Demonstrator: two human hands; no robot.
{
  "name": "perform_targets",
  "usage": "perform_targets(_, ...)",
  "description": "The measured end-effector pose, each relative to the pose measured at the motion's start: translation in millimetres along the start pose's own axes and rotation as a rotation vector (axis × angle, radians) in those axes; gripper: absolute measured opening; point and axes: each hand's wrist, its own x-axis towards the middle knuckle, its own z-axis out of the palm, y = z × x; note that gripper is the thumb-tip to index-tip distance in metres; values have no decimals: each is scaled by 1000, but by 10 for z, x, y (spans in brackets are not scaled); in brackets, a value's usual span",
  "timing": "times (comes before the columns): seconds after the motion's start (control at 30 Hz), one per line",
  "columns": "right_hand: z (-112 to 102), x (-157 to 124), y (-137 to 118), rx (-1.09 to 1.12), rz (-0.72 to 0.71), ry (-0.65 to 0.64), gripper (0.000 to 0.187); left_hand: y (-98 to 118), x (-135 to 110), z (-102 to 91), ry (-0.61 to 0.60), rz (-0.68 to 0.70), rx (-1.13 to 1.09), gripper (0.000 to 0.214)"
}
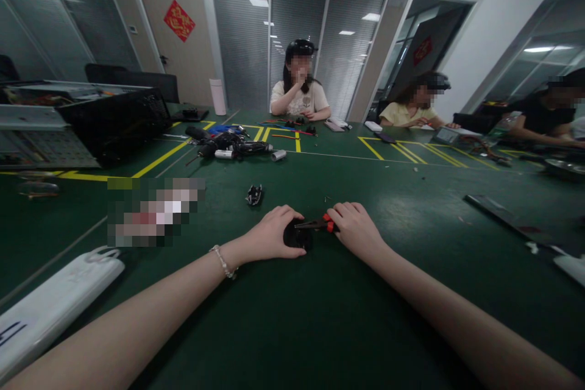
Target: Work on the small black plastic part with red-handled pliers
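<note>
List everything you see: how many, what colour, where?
Round part: one, black, centre
Pliers: one, red-handled, at round part
Small piece: one, dark, left of centre
Cables: several, mostly black, farther back
Cylinders: two, silvery, beside cables
Computer case: one, black-grey, left
Long object: one, white, lower left
Tumbler: one, pink, far side
Table: one, green, beneath
People: at least three, varied tops, around table
Bracelet: one, pale, left wrist
Left hand: one, bare, around round part
Right hand: one, bare, on pliers
</note>
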Motion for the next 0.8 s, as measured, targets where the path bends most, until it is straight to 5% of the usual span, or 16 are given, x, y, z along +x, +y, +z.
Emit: perform_targets(0.8, -9, 11, -3, -14, -3, -11, 31, -17, 7, 8, 3, 10, 30, 60)
